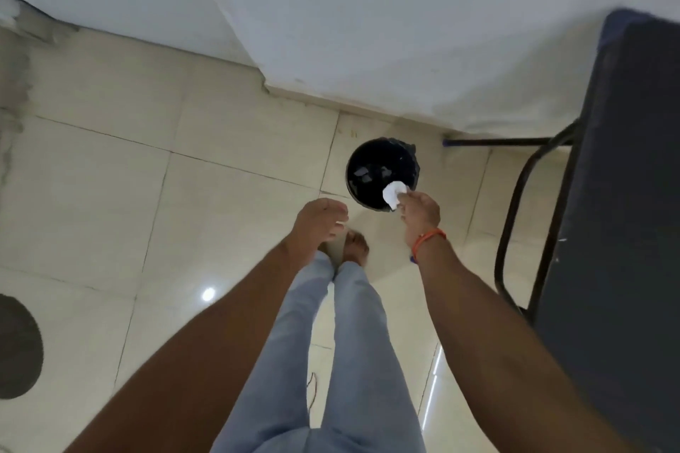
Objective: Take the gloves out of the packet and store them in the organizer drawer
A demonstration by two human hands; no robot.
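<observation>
I look straight down at the floor. My right hand (421,211), with an orange thread on its wrist, pinches a crumpled white packet (393,195) at the near rim of a round black bin (382,173). The bin is lined with a dark bag and holds a few pale scraps. My left hand (322,219) hangs to the left of the bin with its fingers loosely curled and nothing in it. No gloves and no organizer drawer are in view.
A dark table (625,195) with a black metal frame (515,224) stands at the right. A white wall (368,29) runs along the far side of the cream floor tiles (147,195). My legs and bare feet stand just before the bin. A dark round mat (14,346) lies at the left edge.
</observation>
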